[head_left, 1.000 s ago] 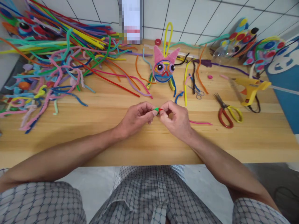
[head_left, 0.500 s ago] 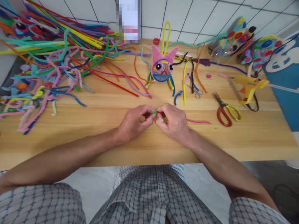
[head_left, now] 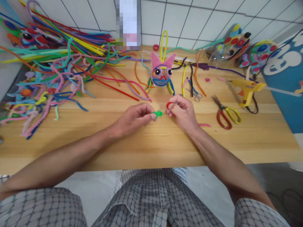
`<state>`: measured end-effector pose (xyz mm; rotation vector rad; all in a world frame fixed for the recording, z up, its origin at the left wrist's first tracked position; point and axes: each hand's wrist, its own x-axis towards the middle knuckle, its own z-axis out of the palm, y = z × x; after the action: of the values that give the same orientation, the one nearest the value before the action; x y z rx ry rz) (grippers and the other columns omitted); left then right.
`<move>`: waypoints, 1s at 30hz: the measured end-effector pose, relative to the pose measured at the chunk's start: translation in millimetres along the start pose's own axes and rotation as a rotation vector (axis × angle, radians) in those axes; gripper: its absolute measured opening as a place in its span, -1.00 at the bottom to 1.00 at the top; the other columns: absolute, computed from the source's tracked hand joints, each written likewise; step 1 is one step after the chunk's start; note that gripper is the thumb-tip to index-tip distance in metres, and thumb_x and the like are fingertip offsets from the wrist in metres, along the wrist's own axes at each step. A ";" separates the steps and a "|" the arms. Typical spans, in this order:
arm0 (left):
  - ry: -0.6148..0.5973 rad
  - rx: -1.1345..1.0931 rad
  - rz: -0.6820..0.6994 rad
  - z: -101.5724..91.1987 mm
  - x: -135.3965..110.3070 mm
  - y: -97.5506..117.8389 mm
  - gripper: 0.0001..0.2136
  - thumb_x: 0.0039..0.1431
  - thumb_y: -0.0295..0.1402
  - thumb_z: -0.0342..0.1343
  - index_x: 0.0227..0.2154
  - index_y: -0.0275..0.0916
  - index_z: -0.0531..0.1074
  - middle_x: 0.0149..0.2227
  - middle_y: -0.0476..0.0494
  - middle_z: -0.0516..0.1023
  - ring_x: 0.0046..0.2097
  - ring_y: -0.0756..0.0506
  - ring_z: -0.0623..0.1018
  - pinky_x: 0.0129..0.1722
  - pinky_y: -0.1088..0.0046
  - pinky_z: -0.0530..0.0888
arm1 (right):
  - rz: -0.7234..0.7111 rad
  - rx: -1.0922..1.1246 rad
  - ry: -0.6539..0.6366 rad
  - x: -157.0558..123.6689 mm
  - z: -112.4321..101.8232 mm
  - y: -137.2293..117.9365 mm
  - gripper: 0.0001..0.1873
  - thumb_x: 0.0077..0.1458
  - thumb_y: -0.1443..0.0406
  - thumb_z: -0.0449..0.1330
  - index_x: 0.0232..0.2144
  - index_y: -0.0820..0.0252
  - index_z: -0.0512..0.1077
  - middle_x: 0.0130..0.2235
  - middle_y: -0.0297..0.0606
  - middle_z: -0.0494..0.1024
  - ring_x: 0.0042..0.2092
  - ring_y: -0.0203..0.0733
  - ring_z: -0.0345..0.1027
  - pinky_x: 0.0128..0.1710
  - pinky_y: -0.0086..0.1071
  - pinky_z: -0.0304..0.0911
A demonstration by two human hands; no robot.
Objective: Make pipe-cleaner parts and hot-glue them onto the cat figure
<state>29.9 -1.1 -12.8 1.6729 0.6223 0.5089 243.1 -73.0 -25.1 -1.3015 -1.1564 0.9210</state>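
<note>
My left hand (head_left: 139, 119) pinches a short green pipe cleaner (head_left: 159, 113), its end curled round and pointing to the right. Across a small gap, my right hand (head_left: 182, 112) has thumb and fingers closed on a small red round piece (head_left: 169, 105); the fingers cover most of it, so I cannot tell whether it is a button or coiled pipe cleaner. Just beyond both hands stands a pipe-cleaner figure (head_left: 162, 75) with pink ears, googly eyes and a yellow loop on top. Beside my right wrist, a pink pipe cleaner (head_left: 204, 125) lies partly hidden.
Loose pipe cleaners (head_left: 63, 75) are heaped on the left. To the right lie scissors (head_left: 223, 113), small scissors (head_left: 196, 95) and a yellow glue gun (head_left: 247, 91). Decorated crafts (head_left: 260, 53) stand at the back right. A phone-like screen (head_left: 129, 25) leans on the tiled wall.
My hands have drawn apart, the right one moving up and to the right. The green curl and the red piece, close together before, are now separated and show more. The view has shifted slightly.
</note>
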 end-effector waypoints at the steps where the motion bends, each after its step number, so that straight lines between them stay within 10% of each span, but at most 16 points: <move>1: -0.025 0.092 0.000 -15.3 4.1 0.8 -0.78 0.30 -0.17 0.27 -0.33 -0.22 0.55 -0.45 0.01 0.51 -0.44 0.01 0.38 -0.45 0.50 0.31 | -0.013 -0.021 0.022 2.8 -2.9 0.5 -0.89 0.11 0.25 0.21 -0.44 0.10 0.39 -0.56 -0.47 0.43 -0.54 -0.34 0.20 -0.50 -0.42 0.13; 8: 0.081 0.659 -0.069 -134.0 22.6 -25.9 -0.64 0.31 -0.23 0.35 -0.57 -0.24 0.48 -0.64 0.15 0.36 -0.51 0.09 0.21 -0.55 0.49 0.04 | -0.126 -0.259 -0.064 4.9 -4.0 4.8 -0.86 0.20 0.24 0.21 -0.41 0.13 0.40 -0.49 -0.44 0.45 -0.47 -0.35 0.26 -0.44 -0.41 0.18; 14: 0.460 0.812 0.007 -162.5 22.7 -16.0 -0.70 0.05 -0.30 0.52 -0.54 -0.29 0.50 -0.63 0.23 0.29 -0.53 0.16 0.17 -0.56 0.50 -0.03 | -0.203 -0.363 -0.049 0.8 -0.8 4.5 -0.88 0.20 0.25 0.25 -0.37 0.14 0.46 -0.43 -0.36 0.58 -0.42 -0.29 0.38 -0.41 -0.39 0.24; 17: 0.596 0.869 -0.011 -141.2 16.4 20.4 -0.77 0.24 -0.34 0.39 -0.48 -0.28 0.53 -0.60 0.17 0.29 -0.46 0.14 0.26 -0.49 0.58 0.08 | -0.193 -0.317 -0.035 0.5 -1.2 -0.2 -0.87 0.21 0.24 0.27 -0.37 0.13 0.46 -0.44 -0.36 0.57 -0.42 -0.28 0.40 -0.43 -0.40 0.25; 20: 0.346 0.485 -0.012 -89.1 11.9 42.7 -0.77 0.36 -0.20 0.29 -0.35 -0.23 0.55 -0.52 0.12 0.46 -0.48 0.12 0.35 -0.51 0.60 0.25 | -0.182 -0.277 -0.016 0.7 -2.1 -6.3 -0.87 0.22 0.23 0.28 -0.35 0.13 0.47 -0.43 -0.38 0.55 -0.42 -0.30 0.40 -0.45 -0.41 0.26; 25: 0.058 0.013 -0.036 1.5 18.9 36.8 -0.76 0.23 -0.15 0.34 -0.29 -0.24 0.53 -0.50 0.03 0.49 -0.53 0.06 0.39 -0.57 0.55 0.32 | -0.252 -0.293 0.015 2.0 -5.5 -20.4 -0.92 0.21 0.27 0.26 -0.34 0.13 0.48 -0.43 -0.40 0.55 -0.41 -0.31 0.39 -0.39 -0.39 0.30; 30: 0.088 -0.116 0.036 25.9 32.0 27.4 -0.76 0.20 -0.19 0.33 -0.35 -0.24 0.45 -0.47 0.00 0.53 -0.54 0.08 0.40 -0.58 0.58 0.31 | -0.253 -0.299 -0.033 4.3 -12.8 -29.6 -0.92 0.23 0.27 0.26 -0.32 0.14 0.50 -0.41 -0.39 0.58 -0.41 -0.30 0.41 -0.40 -0.40 0.30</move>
<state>74.1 -3.4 9.2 1.5608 0.6157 0.6358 253.3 -74.4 5.8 -1.3398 -1.4887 0.6015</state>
